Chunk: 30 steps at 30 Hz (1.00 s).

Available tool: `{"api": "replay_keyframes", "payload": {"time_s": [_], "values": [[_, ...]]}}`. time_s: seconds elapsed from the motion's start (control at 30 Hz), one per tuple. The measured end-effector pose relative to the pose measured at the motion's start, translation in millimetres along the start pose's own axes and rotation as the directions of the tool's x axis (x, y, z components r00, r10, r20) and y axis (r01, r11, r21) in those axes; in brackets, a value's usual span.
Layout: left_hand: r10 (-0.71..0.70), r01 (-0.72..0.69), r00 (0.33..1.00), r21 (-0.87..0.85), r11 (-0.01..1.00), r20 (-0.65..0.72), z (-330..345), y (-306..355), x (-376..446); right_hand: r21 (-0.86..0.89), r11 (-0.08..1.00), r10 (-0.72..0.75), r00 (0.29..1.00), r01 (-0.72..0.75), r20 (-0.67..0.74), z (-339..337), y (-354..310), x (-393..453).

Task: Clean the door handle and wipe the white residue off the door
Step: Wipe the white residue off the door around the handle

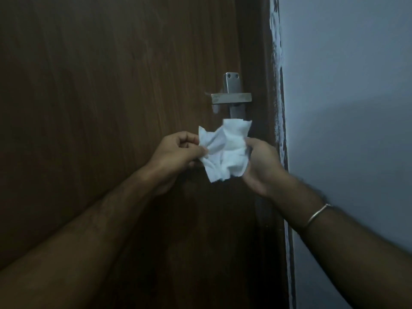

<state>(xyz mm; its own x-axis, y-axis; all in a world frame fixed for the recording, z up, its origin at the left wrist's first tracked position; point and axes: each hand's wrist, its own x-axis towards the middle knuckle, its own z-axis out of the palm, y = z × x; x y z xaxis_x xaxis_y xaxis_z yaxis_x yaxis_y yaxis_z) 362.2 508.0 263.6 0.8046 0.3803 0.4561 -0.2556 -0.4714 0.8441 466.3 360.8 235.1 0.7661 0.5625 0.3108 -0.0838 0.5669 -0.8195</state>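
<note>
Two hands are gripping one crumpled white tissue (225, 150) between them, just below the door handle (231, 98). The left hand (176, 152) is pinching the tissue's left edge, its fingers curled in tight with the thumb pressing the paper against them. The right hand (260, 161) is holding the right side, its fingers wrapping round behind the paper (they are mostly hidden by it), so how far they are closing there is hard to tell, though the tissue is plainly being held. The tissue's top corner is lying over the lower end of the handle's metal plate; whether it is touching the plate cannot be told. One handle is showing: a flat metal lever sticking out to the left across an upright plate with two screw holes at its top. It is sitting near the right edge of one dark brown wooden door (111, 85). One ragged band of white residue (277, 63) is running down the door frame where it is meeting the pale wall (345, 85). One thin metal bangle (316, 216) is circling the right wrist.
</note>
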Motion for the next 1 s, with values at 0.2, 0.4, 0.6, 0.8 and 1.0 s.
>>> {"api": "replay_keyframes", "payload": {"time_s": [0.2, 0.4, 0.6, 0.8, 1.0], "values": [[-0.034, 0.030, 0.999, -0.284, 0.958, -0.010, 8, 10, -8, 0.264, 0.934, 0.229, 0.970, -0.242, 0.078, -13, -12, -2], [0.067, -0.027, 0.986, 0.250, 0.968, -0.153, 34, 17, -16, 0.218, 0.954, 0.177, 0.974, -0.206, 0.144, -16, -39, -14], [-0.118, 0.116, 0.993, -0.072, 0.991, -0.028, 43, 33, -26, -0.079, 0.994, 0.085, 0.991, -0.077, 0.100, -7, -51, -22], [-0.177, 0.173, 0.984, -0.278, 0.945, 0.012, 38, 22, -22, -0.228, 0.974, 0.036, 0.989, -0.002, 0.146, 7, -35, -24], [-0.199, 0.160, 0.976, -0.345, 0.925, -0.082, 36, 14, -20, -0.756, 0.571, -0.434, 0.899, 0.321, 0.055, 1, -10, -7]]}}
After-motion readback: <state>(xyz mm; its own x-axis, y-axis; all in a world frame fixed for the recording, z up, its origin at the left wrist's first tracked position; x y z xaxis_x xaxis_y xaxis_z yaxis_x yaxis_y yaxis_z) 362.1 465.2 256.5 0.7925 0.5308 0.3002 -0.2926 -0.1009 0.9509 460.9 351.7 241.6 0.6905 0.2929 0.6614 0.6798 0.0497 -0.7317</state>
